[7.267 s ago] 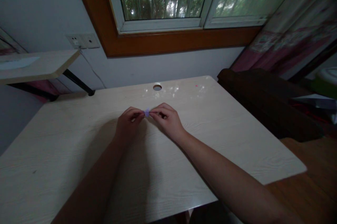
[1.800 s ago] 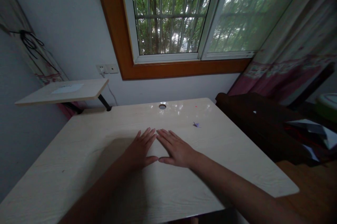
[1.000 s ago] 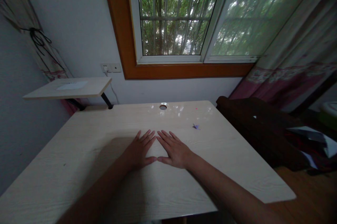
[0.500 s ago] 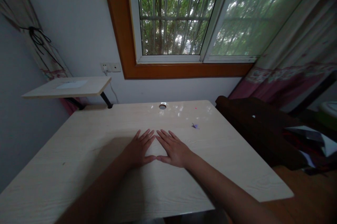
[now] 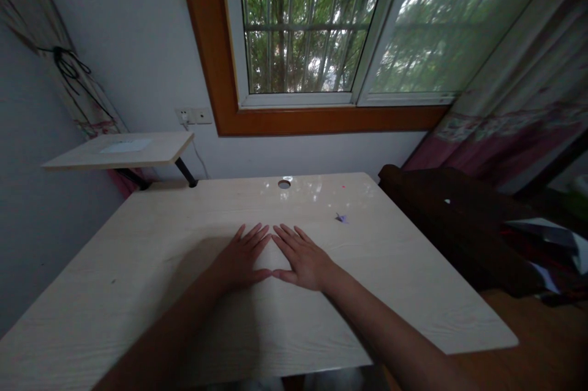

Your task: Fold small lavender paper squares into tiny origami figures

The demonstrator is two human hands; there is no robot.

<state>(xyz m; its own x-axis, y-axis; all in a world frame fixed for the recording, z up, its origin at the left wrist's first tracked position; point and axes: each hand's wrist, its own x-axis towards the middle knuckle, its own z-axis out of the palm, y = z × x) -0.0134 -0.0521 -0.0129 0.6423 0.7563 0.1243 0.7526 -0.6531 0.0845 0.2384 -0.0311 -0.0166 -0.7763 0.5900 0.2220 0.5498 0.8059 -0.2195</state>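
My left hand (image 5: 241,257) and my right hand (image 5: 301,256) lie flat, palms down, side by side on the pale wooden desk (image 5: 151,268), fingers stretched out and thumbs touching. Neither hand holds anything. A tiny purple folded paper piece (image 5: 340,217) sits on the desk, to the right of and beyond my right hand, apart from it.
A round cable hole (image 5: 284,184) is near the desk's far edge. A small raised shelf (image 5: 119,151) stands at the far left, under a wall socket (image 5: 193,115). A dark sofa (image 5: 459,225) with bedding lies right of the desk. A window (image 5: 303,23) and curtain (image 5: 514,103) are behind.
Seven seconds ago both hands pinched the purple paper piece together; now it lies on the desk to the right. Over the last second the hands stay flat and still; only the view shifts slightly.
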